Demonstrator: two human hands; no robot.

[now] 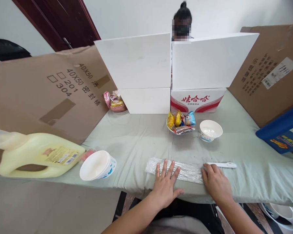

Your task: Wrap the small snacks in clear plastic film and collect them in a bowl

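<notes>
Left hand (165,185) rests flat, fingers spread, on a clear plastic bag (175,169) lying at the near edge of the desk (136,139). Right hand (216,182) presses the bag's right end, fingers together, beside a white spoon (222,165). The bag looks light, thin and slippery; best pinched at an end. Snack bowl (182,125) and empty bowl (210,130) lie farther back.
</notes>
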